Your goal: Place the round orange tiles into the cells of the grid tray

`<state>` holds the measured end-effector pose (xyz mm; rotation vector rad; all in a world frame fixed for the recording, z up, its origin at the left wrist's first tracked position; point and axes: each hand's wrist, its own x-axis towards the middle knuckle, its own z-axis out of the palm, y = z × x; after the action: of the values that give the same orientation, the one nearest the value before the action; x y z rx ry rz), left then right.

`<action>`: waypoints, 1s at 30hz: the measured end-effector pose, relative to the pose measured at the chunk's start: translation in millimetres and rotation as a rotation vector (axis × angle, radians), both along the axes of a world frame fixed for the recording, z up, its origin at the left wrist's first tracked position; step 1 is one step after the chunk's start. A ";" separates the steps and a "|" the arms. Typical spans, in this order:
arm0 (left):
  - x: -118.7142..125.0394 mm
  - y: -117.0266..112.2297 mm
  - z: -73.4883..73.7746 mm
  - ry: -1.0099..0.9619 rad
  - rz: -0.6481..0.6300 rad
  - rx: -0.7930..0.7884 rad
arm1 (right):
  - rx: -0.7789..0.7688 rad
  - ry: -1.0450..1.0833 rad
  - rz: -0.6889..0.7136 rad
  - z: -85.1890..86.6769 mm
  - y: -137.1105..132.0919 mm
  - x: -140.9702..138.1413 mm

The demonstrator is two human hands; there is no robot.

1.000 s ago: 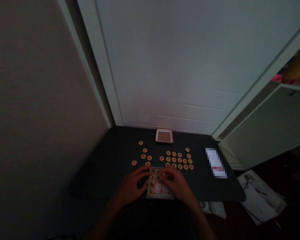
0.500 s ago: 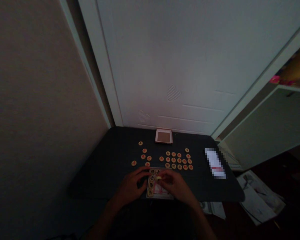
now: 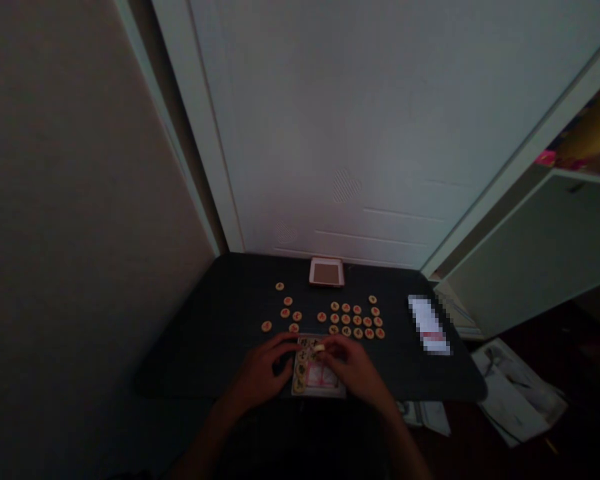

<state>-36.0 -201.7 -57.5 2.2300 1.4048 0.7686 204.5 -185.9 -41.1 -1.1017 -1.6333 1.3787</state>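
A shallow box (image 3: pixel 325 393) lies near the table's front edge, with round Chinese chess pieces (image 3: pixel 301 370) set along its left side and top. Pinched between the thumb and fingers of my right hand (image 3: pixel 349 363) is a Chinese chess piece (image 3: pixel 319 348), tilted just above the box's upper part. My left hand (image 3: pixel 265 368) rests at the box's left edge, thumb and fingers apart, fingertips by the upper left piece; it holds nothing that I can see. The box's bare floor shows a pink-and-white print.
Several loose chess pieces (image 3: pixel 357 321) lie in rough rows behind the box, others (image 3: pixel 285 313) scattered to the left. A box lid or tray (image 3: pixel 327 285) stands at the table's back. A blurred white phone-shaped object (image 3: pixel 429 325) lies at right on the dark table (image 3: pixel 200 347).
My right hand has lifted its chess piece slightly away from me, toward the box's top edge. A piece now shows below it in the box. My left hand has barely moved.
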 end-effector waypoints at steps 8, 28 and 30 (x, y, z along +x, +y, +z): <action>0.0 0.8 -4.4 -0.011 0.010 0.001 | 0.020 0.060 -0.044 -0.2 -0.3 3.1; -0.3 1.1 -4.2 -0.001 0.012 -0.007 | 0.003 -0.034 -0.033 4.8 -1.5 2.4; -0.2 1.3 -3.7 -0.010 0.008 -0.006 | 0.048 -0.077 -0.021 4.3 -1.8 1.6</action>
<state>-36.2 -200.3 -61.3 2.2148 1.4108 0.7762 206.1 -187.7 -36.8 -1.1527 -1.6959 1.2916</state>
